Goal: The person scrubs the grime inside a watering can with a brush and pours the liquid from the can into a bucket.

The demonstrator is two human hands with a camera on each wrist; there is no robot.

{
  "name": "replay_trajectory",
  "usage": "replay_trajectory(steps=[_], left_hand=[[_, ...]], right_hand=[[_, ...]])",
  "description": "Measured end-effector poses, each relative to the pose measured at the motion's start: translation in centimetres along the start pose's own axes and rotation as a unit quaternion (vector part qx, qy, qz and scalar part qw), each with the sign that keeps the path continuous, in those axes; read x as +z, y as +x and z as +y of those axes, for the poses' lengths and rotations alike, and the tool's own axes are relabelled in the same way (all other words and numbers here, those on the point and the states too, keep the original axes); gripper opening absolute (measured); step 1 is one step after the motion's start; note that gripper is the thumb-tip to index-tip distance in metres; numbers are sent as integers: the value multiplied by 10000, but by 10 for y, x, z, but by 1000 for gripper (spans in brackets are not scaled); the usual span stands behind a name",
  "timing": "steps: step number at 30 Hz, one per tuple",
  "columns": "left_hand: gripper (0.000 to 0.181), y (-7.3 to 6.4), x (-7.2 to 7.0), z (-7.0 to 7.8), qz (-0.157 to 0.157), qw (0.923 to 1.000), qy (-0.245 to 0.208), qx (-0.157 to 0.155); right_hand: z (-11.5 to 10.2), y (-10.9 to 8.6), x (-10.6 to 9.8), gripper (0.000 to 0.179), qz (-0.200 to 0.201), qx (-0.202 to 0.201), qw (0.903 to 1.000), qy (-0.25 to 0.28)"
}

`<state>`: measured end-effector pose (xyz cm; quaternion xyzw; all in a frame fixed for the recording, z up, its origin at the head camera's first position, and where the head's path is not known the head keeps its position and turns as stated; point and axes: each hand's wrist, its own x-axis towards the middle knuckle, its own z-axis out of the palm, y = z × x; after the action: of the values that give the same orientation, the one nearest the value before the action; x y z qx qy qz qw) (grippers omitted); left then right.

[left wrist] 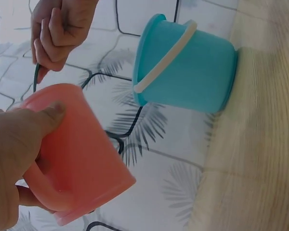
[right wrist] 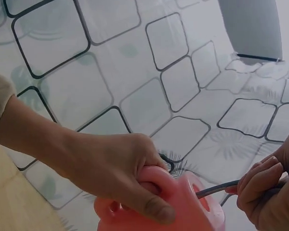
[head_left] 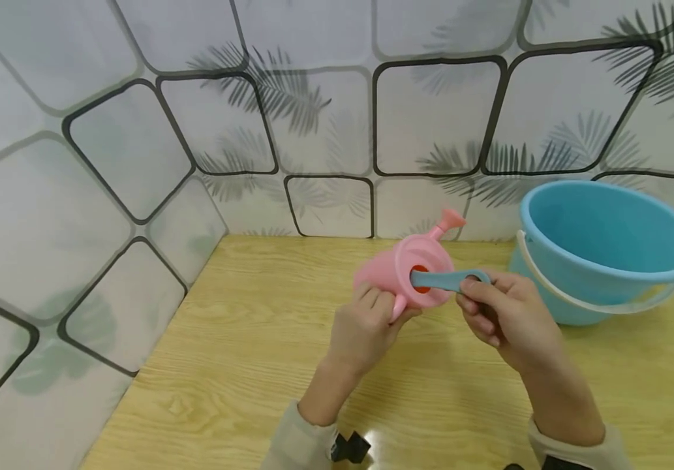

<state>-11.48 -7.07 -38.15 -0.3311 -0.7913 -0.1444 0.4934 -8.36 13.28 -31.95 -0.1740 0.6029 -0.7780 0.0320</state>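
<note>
Right hand point(head_left: 507, 307) pinches ring end of blue tool point(head_left: 448, 280); long axis runs leftward, nearly level, into opening of pink watering can point(head_left: 379, 266), far end hidden. Left hand point(head_left: 368, 320) grips tilted can by handle above worktop point(head_left: 243, 333). Bucket point(head_left: 592, 290) nearer right hand.

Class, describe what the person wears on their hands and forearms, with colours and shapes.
The left hand and right hand are ungloved. The left sleeve and right sleeve are pale beige. An angular black piece shows by the left sleeve; another black piece, by the right one, is cut off.
</note>
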Motion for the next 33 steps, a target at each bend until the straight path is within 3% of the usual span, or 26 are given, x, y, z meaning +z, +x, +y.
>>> replay_trajectory(steps=[7,11,13,18,24,29,33], left_hand=[[49,2,4,7,312,9993,155,-132],[50,4,3,5,241,9992,75,-308],[51,5,3,4,210,9995,75,-229],[50,1,3,6,168,9996,109,188],[46,-3,0,7,206,9997,117,-99],[45,-1,3,11,310,9995,23,41],[52,0,6,13,281,9993,-99,-228]], right_hand=[[5,3,11,31,43,291,9993,216],[2,0,8,30,213,86,9989,410],[1,-1,6,29,270,24,9986,450],[3,1,10,28,221,376,9983,385],[2,-3,9,29,329,169,9979,536],[2,0,13,30,232,483,9978,390],[-3,-3,10,30,362,360,9976,460]])
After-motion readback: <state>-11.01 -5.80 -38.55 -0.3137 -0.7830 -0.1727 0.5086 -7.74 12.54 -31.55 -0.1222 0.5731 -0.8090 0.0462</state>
